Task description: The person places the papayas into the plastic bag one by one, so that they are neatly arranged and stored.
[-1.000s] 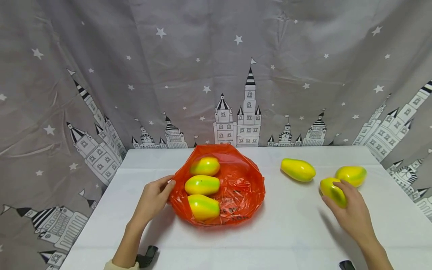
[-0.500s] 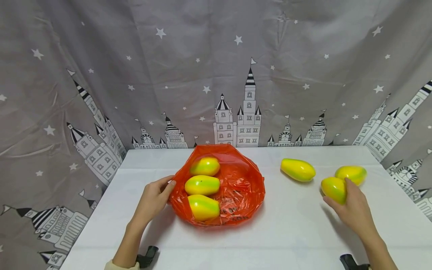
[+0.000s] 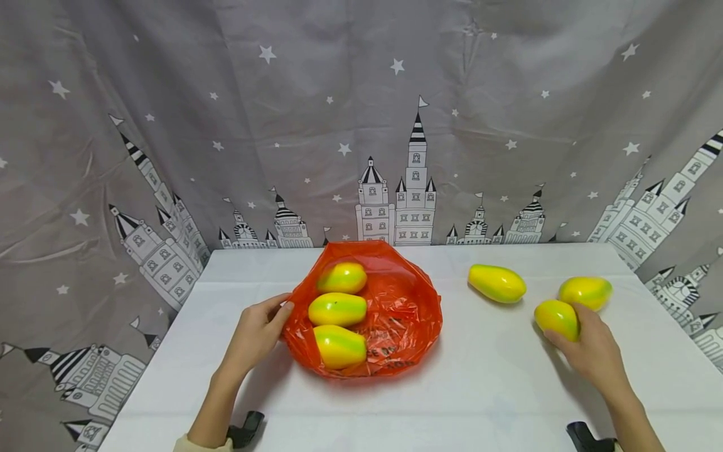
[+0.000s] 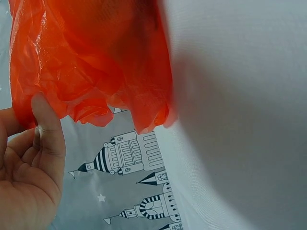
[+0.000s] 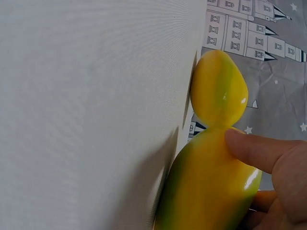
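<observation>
My left hand (image 3: 262, 323) pinches the left rim of a red plastic bag (image 3: 403, 301), thumb against fingers; the left wrist view shows the thumb on the thin film (image 4: 91, 57). Inside the opened bag, three yellow-green papayas (image 3: 337, 310) lie stacked along the left side. At the right of the table, my right hand (image 3: 593, 345) grips another papaya (image 3: 556, 319) (image 5: 206, 187) between thumb and fingers. Just behind it lies a second papaya (image 3: 585, 292), and a third papaya (image 3: 497, 284) sits farther left. The fingers' far side is hidden by the held fruit.
A white cloth (image 3: 469, 395) covers the table. Behind and at both sides hangs a grey curtain (image 3: 316, 69) printed with castles and stars. Black wrist straps (image 3: 245, 430) show at both forearms.
My right hand has tightened its hold on the papaya and turned it slightly; the fruit's near end shows a little differently. The left hand and the bag have stayed put.
</observation>
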Motion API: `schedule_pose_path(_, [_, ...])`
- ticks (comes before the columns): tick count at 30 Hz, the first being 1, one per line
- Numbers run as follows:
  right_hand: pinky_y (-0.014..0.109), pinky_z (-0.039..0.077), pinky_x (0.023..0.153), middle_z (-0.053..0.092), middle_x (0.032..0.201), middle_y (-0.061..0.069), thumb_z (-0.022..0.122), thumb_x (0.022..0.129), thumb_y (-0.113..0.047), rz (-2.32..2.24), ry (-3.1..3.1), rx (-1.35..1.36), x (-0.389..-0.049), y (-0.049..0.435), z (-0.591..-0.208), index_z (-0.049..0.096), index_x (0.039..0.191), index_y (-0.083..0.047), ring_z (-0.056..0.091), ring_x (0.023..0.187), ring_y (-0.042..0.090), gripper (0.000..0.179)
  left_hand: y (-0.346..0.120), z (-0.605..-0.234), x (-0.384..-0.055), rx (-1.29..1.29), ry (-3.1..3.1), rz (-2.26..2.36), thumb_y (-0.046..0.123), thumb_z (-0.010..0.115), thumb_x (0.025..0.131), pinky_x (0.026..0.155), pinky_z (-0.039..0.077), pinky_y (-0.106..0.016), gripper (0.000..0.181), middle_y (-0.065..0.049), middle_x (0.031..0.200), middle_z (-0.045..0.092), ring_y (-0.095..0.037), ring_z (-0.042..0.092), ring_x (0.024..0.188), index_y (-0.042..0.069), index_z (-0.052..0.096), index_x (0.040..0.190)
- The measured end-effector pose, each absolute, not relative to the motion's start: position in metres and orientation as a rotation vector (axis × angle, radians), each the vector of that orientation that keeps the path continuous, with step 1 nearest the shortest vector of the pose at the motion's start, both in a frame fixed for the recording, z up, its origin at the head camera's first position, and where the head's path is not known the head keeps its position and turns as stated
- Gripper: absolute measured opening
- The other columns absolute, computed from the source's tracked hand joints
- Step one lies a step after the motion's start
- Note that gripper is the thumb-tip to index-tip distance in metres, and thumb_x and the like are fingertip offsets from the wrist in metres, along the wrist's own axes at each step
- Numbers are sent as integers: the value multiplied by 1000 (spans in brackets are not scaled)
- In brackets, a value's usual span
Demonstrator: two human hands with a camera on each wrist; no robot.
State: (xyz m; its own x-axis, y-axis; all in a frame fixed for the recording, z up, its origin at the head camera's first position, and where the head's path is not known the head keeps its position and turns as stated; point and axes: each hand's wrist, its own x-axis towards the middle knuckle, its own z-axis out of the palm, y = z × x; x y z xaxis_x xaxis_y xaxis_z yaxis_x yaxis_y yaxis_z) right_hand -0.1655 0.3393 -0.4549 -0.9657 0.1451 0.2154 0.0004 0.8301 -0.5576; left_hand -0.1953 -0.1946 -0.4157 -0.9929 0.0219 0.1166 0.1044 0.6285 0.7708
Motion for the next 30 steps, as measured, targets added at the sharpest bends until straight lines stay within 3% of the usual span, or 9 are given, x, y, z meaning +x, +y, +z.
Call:
schedule_pose_path(16, [67, 35, 82, 44, 124, 40, 73, 88, -12, 823, -2780, -112, -165, 339, -453, 36, 135, 17, 46, 104, 55, 67, -196, -418, -198, -121, -2738, -1301, 23, 56, 102, 62, 55, -25, 39, -13, 94, 69, -19, 61, 69, -2, 60, 133])
schedule_pose_path(30, [71, 30, 92, 38, 134, 44, 70, 93, -24, 877, -2853, -183, -164, 342, -450, 30, 142, 16, 39, 116, 60, 75, -197, -418, -197, -129, -2736, -1297, 24, 56, 102, 61, 54, -24, 40, -12, 93, 69, -19, 60, 69, -2, 60, 132])
